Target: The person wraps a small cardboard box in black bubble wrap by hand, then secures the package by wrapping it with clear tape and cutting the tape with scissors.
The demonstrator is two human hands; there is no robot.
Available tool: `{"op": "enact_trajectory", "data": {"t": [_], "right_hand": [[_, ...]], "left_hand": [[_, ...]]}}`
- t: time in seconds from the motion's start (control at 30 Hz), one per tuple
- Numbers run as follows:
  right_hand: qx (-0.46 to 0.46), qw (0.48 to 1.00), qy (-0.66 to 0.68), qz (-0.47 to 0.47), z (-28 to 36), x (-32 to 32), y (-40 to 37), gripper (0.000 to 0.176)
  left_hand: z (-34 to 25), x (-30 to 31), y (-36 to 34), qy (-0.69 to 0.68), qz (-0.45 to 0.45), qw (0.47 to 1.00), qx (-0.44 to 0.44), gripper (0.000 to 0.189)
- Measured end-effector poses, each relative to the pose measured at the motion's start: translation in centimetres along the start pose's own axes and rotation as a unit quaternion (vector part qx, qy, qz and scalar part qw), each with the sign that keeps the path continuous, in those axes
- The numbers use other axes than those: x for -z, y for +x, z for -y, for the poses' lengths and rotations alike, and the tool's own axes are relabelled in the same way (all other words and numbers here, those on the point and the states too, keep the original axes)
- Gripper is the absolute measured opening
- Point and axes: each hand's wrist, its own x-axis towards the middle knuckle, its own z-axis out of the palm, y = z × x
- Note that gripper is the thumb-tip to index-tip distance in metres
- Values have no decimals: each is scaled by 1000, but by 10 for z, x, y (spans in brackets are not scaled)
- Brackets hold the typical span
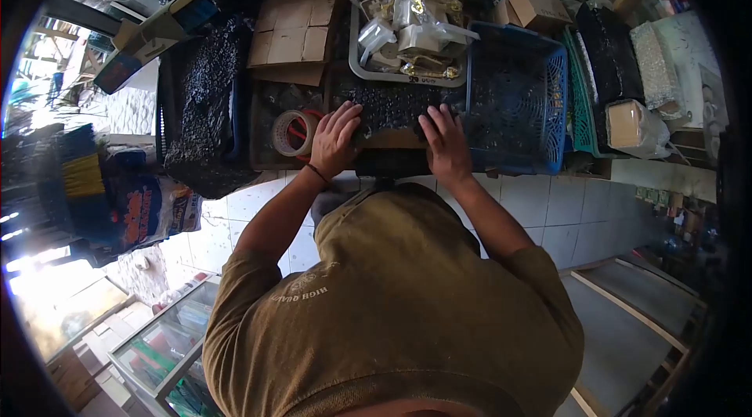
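Note:
My left hand (337, 137) lies palm down with its fingers stretched out, at the left end of a sheet of black bubble wrap (390, 108) on the table. Close beside it is a roll of tape (283, 135), with something red partly visible inside the ring. On the right side of the same sheet, my right hand (448, 147) rests with fingers extended and holds nothing. Beyond both hands stands a pale tray (368, 75) heaped with gold-coloured metal handles (427, 70) in clear plastic bags.
A blue plastic basket (557, 104) sits right of the tray, and cardboard boxes (298, 21) lie to its left. Black bubble wrap (200, 96) fills a crate at far left. Further right are a small wrapped box (625, 126) and a green basket (578, 96).

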Motion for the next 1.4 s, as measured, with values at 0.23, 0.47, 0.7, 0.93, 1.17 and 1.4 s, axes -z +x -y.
{"op": "enact_trajectory", "data": {"t": [0.23,0.47,0.7,0.93,1.17,1.4], "right_hand": [[-36,999,9,12,17,-4,-39,67],[-78,996,26,21,26,3,-42,63],[-130,986,97,-23,33,13,-23,36],[-157,980,122,-20,36,21,-3,20],[-100,990,91,46,25,29,15,14],[-63,988,78,120,16,35,46,18]], "left_hand": [[-12,-13,-39,92,28,995,-19,44],[-32,18,-35,19,50,998,36,60],[-42,28,-11,-80,44,992,91,25],[-32,37,8,-84,132,980,120,21],[-36,47,46,61,150,982,100,85],[-12,38,63,-50,306,943,121,98]]}}
